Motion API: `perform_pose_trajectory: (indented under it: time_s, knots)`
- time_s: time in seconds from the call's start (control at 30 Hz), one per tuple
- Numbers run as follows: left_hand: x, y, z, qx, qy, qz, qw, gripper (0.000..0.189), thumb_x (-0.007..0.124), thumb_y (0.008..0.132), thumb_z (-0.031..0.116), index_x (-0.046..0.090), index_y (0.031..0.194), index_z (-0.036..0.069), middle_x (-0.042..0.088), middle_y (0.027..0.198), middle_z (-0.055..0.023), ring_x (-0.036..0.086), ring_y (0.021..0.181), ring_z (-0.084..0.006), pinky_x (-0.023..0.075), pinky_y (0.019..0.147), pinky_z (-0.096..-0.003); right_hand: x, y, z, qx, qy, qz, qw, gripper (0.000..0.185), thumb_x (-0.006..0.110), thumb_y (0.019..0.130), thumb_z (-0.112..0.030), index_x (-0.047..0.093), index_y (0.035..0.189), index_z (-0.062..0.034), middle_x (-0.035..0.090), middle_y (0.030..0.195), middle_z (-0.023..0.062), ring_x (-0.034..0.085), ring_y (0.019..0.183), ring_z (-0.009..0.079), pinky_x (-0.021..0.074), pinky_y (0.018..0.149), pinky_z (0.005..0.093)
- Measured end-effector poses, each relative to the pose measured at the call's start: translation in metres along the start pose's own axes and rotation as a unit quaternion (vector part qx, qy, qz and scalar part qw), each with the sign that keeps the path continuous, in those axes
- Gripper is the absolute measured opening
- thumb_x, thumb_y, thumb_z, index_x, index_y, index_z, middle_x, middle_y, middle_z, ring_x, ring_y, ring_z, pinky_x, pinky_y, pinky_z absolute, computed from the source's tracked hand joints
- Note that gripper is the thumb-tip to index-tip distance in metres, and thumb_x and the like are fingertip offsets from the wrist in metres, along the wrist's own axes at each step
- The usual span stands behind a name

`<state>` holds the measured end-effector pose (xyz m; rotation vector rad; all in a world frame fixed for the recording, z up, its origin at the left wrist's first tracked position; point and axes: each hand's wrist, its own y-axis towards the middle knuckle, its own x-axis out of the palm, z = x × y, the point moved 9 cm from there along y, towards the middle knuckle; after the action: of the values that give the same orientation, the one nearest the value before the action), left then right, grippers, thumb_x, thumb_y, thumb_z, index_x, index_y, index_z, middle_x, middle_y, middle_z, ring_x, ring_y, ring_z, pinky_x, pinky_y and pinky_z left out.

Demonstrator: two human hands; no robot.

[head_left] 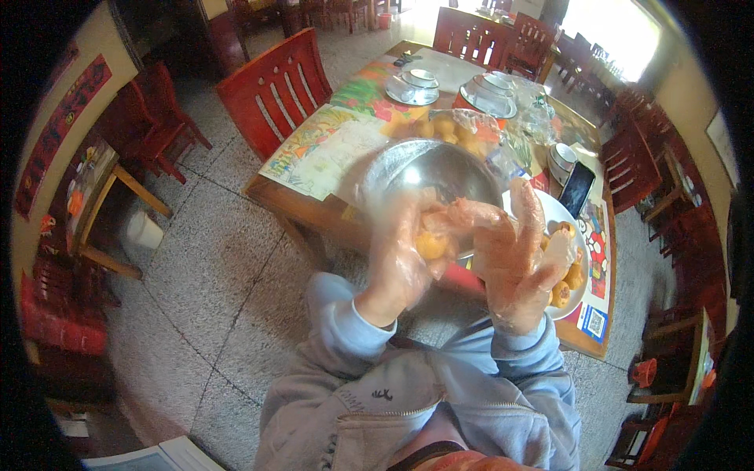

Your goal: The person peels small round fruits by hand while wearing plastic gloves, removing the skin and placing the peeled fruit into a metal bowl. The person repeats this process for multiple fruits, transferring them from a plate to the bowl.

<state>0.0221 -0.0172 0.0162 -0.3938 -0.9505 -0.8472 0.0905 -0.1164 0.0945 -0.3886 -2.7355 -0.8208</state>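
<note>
My left hand [400, 259], in a clear plastic glove, holds a round golden-brown food piece [432, 244] at its fingers. Gloved the same way, my right hand [515, 259] reaches its bent fingers towards that piece; whether they touch it I cannot tell. Its thumb and another finger are spread, with nothing seen between them. Behind both hands stands a large steel bowl [436, 159], its contents mostly hidden. At the right, partly behind my right hand, a white plate [580, 241] bears several golden-brown pieces [561, 293], some with a filling showing at the end.
A plastic bag of round golden pieces [447, 128] lies beyond the bowl on the wooden table [277, 191]. Wrapped dishes [412, 88], more stacked dishes [489, 94] and a phone [576, 189] are further around. Red chairs [277, 88] surround the table.
</note>
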Motion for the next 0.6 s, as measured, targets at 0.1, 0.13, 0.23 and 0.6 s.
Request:
perform_pose_trajectory:
  time_s: [0.1, 0.13, 0.23, 0.6]
  knots:
    - [-0.010, 0.006, -0.009, -0.050, -0.035, 0.035, 0.998, 0.039, 0.046, 0.109, 0.047, 0.059, 0.124, 0.014, 0.067, 0.105, -0.0035, 0.067, 0.087, -0.0178, 0.0596, 0.066, -0.0285, -0.002, -0.001, -0.005, 0.022, -0.047, 0.024, 0.998, 0.110, 0.038, 0.087, -0.089, 0.016, 0.166, -0.0164, 0.049, 0.151, 0.0240, 0.048, 0.137, 0.0319, 0.0331, 0.115, 0.0445]
    - [-0.005, 0.009, -0.007, -0.036, -0.034, 0.009, 0.999, 0.039, 0.046, 0.109, 0.048, 0.059, 0.125, 0.015, 0.066, 0.106, -0.0032, 0.067, 0.088, -0.0176, 0.0596, 0.067, -0.0288, -0.003, -0.002, -0.007, 0.022, -0.047, 0.026, 0.998, 0.109, 0.039, 0.088, -0.088, 0.016, 0.166, -0.0157, 0.047, 0.152, 0.0245, 0.047, 0.139, 0.0328, 0.0335, 0.115, 0.0455]
    - [-0.004, 0.010, -0.010, -0.028, -0.009, 0.033, 0.999, 0.041, 0.045, 0.109, 0.050, 0.058, 0.128, 0.017, 0.066, 0.110, -0.0023, 0.067, 0.092, -0.0171, 0.0594, 0.070, -0.0299, -0.003, -0.003, -0.007, -0.004, -0.074, 0.003, 0.997, 0.102, 0.042, 0.093, -0.080, 0.017, 0.165, -0.0130, 0.040, 0.157, 0.0273, 0.040, 0.144, 0.0391, 0.0349, 0.115, 0.0512]
    - [-0.005, 0.003, -0.011, -0.034, -0.074, 0.070, 0.994, 0.040, 0.046, 0.109, 0.049, 0.057, 0.130, 0.017, 0.063, 0.115, -0.0019, 0.065, 0.106, -0.0166, 0.0603, 0.082, -0.0342, 0.024, 0.005, -0.019, -0.096, -0.745, -0.245, 0.613, 0.107, 0.034, 0.080, -0.093, 0.046, 0.153, -0.0158, 0.046, 0.160, 0.0025, 0.021, 0.156, 0.0414, 0.0036, 0.119, 0.0719]
